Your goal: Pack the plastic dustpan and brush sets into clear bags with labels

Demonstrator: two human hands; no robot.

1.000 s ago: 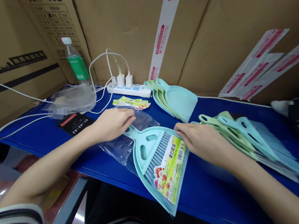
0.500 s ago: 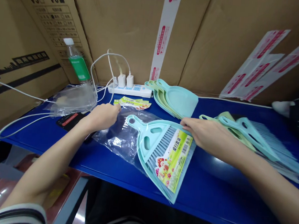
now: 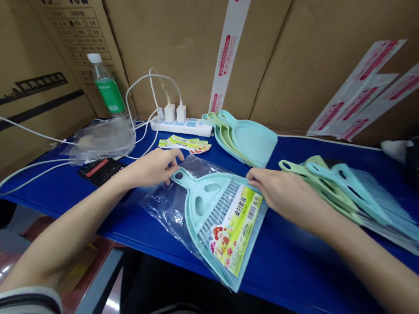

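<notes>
A light-blue brush and dustpan set [image 3: 208, 210] with a green printed label card [image 3: 238, 224] lies on the blue table [image 3: 287, 269], its handle end partly inside a clear plastic bag [image 3: 167, 204]. My left hand [image 3: 154, 167] pinches the bag's edge near the set's handle. My right hand [image 3: 282, 194] grips the far right edge of the set, fingers curled over it.
A stack of dustpans [image 3: 245, 140] lies behind, a pile of small brushes [image 3: 341, 189] to the right. Label cards [image 3: 185, 144], a power strip [image 3: 181, 124] with chargers and cables, a green-labelled bottle [image 3: 106, 88], a black device [image 3: 101, 170] and clear bags [image 3: 104, 139] sit left. Cardboard boxes [image 3: 312, 54] wall the back.
The set has slid left and toward me, further into the bag. My left hand shifted right along the bag's edge; my right hand followed the set.
</notes>
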